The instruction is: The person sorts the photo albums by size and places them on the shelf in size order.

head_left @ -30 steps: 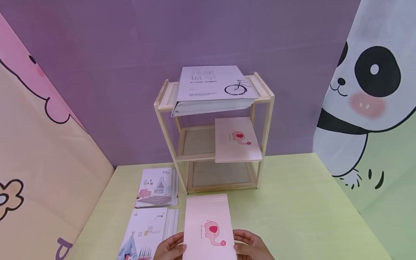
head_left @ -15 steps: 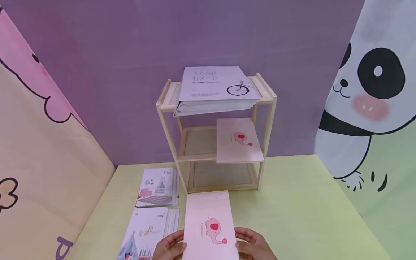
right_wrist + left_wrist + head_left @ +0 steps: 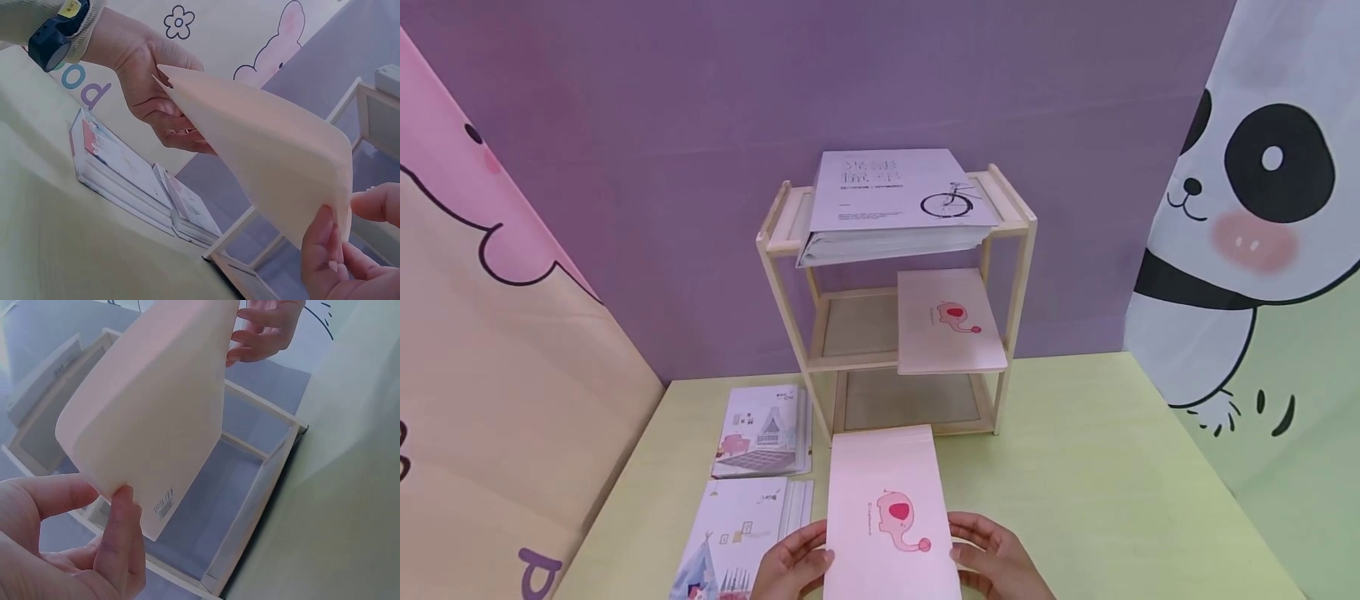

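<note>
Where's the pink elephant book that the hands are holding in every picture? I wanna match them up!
Head view: the elephant book is at bottom centre, elephant side showing.
Left wrist view: upper middle, a bit left, with its barcode side showing.
Right wrist view: around the middle, a bit right, no elephant visible.
Shared landmark: the wooden shelf is in all three.

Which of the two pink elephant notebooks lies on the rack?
The farther notebook on the middle shelf of the rack; the person's fingers hold the other notebook.
</note>
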{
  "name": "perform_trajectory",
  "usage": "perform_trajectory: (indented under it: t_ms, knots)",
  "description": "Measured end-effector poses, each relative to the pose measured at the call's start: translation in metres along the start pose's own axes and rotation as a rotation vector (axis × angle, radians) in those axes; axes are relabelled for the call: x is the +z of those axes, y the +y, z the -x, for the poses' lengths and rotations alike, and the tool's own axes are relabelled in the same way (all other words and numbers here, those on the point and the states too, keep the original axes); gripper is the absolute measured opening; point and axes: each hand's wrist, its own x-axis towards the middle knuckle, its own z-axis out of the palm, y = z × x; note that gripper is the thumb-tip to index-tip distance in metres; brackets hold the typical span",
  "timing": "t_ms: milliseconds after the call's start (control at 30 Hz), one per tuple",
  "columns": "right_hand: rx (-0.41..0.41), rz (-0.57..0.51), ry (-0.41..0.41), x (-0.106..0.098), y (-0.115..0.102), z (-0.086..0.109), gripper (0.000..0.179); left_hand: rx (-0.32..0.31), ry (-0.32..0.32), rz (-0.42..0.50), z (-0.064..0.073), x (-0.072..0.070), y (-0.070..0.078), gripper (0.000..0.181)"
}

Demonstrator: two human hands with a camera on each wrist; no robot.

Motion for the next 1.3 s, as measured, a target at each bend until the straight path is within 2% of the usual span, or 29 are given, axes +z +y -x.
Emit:
perform_trajectory:
  t_ms: [200, 433, 733, 1000, 1300]
  knots:
    - [-0.027, -0.035, -0.047, 0.001, -0.005, 0.004, 0.045, 0.017, 0.045, 0.002, 0.004, 0.006, 0.008, 0.058]
    - [-0.058, -0.056, -0.079, 0.005, -0.014, 0.008, 0.038, 0.056, 0.05, 0.052, 0.009, 0.012, 0.015, 0.057]
    - [-0.071, -0.039, -0.043, 0.01, -0.026, 0.013, 0.038, 0.089, 0.042, 0.101, 0.011, 0.017, 0.02, 0.056]
    - [-0.109, -0.061, -0.082, 0.014, -0.031, 0.017, 0.032, 0.102, 0.071, 0.096, 0.013, 0.019, 0.026, 0.056]
    - [-0.147, -0.037, -0.073, 0.017, -0.037, 0.023, 0.033, 0.145, 0.07, 0.117, 0.018, 0.023, 0.032, 0.054]
